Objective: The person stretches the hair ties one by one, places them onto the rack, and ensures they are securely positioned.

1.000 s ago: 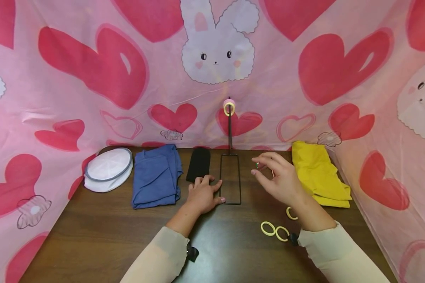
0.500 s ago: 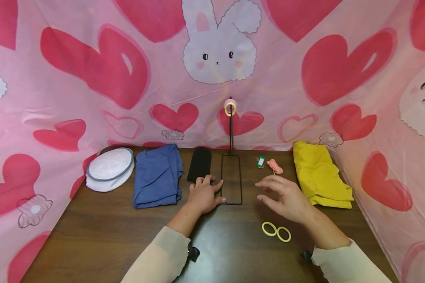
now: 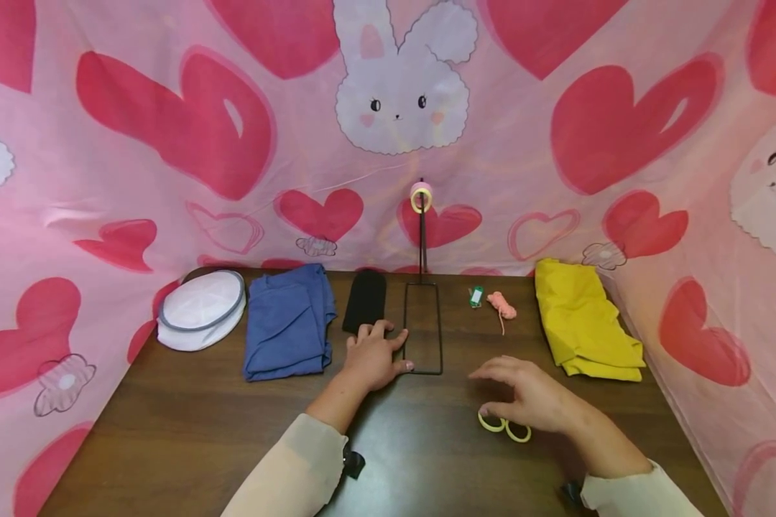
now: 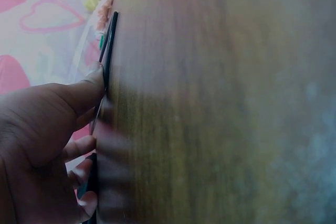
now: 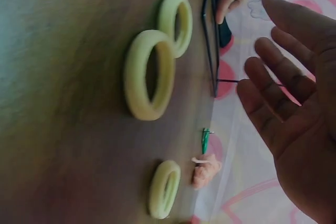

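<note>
My left hand rests with spread fingers on the near left of the black wire stand's rectangular base, thumb and index touching the wire. A pink ring and a pale yellow ring hang at the top of the stand's upright. My right hand hovers over the table, fingers extended and holding nothing. Partly beneath it lie a yellow ring and a second yellow ring. In the right wrist view a third yellow ring also shows; the hand hides it from the head view.
Left of the stand are a black oblong pad, folded blue cloth and a white round item with a grey rim. On the right sit a small green-and-white item, pink yarn and yellow cloth. Printed fabric walls surround the table.
My right hand has come back from near the green item and pink yarn, moving toward me to above the yellow rings. The left hand has stayed on the stand's base.
</note>
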`<action>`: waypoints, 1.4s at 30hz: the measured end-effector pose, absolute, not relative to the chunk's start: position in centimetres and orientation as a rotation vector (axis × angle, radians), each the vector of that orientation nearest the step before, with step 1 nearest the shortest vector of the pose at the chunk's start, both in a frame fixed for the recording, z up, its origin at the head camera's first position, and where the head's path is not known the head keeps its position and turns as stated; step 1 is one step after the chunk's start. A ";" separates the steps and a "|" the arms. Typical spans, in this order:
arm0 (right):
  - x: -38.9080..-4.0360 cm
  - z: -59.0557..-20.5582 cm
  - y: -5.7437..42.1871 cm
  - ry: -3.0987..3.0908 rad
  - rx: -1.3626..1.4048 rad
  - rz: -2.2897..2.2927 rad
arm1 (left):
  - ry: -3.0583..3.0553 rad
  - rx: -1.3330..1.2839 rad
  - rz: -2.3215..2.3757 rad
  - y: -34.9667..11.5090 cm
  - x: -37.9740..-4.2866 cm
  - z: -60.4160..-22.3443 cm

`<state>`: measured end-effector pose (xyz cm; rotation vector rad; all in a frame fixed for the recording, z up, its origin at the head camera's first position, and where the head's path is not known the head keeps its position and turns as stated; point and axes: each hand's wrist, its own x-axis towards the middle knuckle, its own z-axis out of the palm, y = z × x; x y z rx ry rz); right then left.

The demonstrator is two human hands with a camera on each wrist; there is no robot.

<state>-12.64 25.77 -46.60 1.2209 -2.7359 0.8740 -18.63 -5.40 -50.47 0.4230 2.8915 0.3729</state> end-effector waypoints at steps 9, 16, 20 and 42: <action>-11.9 -47.3 26.3 -3.056 1.171 0.783 | 2.893 0.410 0.393 -5.4 -18.7 -50.4; -11.7 -48.1 25.7 -3.069 1.201 0.700 | 2.902 0.404 0.398 -6.0 -18.4 -50.5; -11.6 -48.5 25.3 -3.069 1.199 0.644 | 2.901 0.403 0.405 -6.2 -18.3 -50.7; -11.7 -47.9 24.9 -2.889 1.221 0.596 | 2.898 0.433 0.398 -5.5 -18.3 -50.9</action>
